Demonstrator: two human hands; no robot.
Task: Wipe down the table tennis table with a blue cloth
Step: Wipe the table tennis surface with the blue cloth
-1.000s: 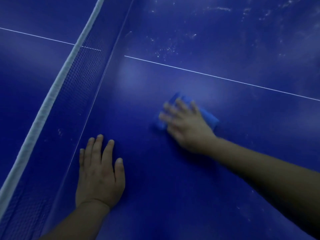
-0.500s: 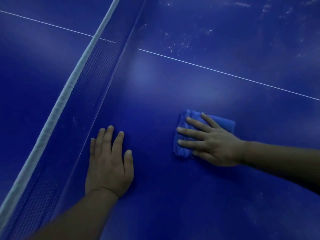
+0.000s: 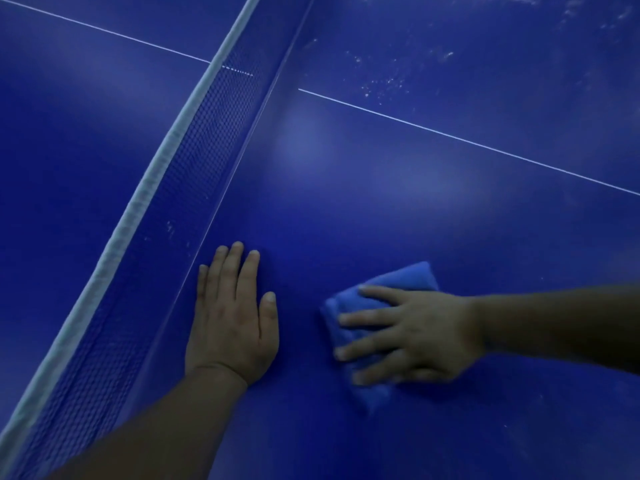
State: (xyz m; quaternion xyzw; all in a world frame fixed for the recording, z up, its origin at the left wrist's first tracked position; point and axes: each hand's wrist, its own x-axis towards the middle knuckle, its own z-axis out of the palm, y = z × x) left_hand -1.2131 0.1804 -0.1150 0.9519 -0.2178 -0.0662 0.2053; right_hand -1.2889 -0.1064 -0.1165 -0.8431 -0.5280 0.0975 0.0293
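The dark blue table tennis table (image 3: 398, 209) fills the view. A folded blue cloth (image 3: 401, 277) lies on it at the lower right. My right hand (image 3: 408, 332) presses flat on the cloth with straight, spread fingers pointing left; most of the cloth is hidden under the hand. My left hand (image 3: 230, 317) rests flat on the bare table, palm down, fingers together, just left of the cloth and close to the net. The two hands do not touch.
The net (image 3: 194, 168) with its white top band runs diagonally from the lower left to the top centre. A thin white centre line (image 3: 450, 135) crosses the table. Whitish specks and smears (image 3: 384, 83) lie beyond that line at the upper right.
My right hand has drawn the cloth nearer to me and towards my left hand. The left hand has stayed flat in the same spot beside the net.
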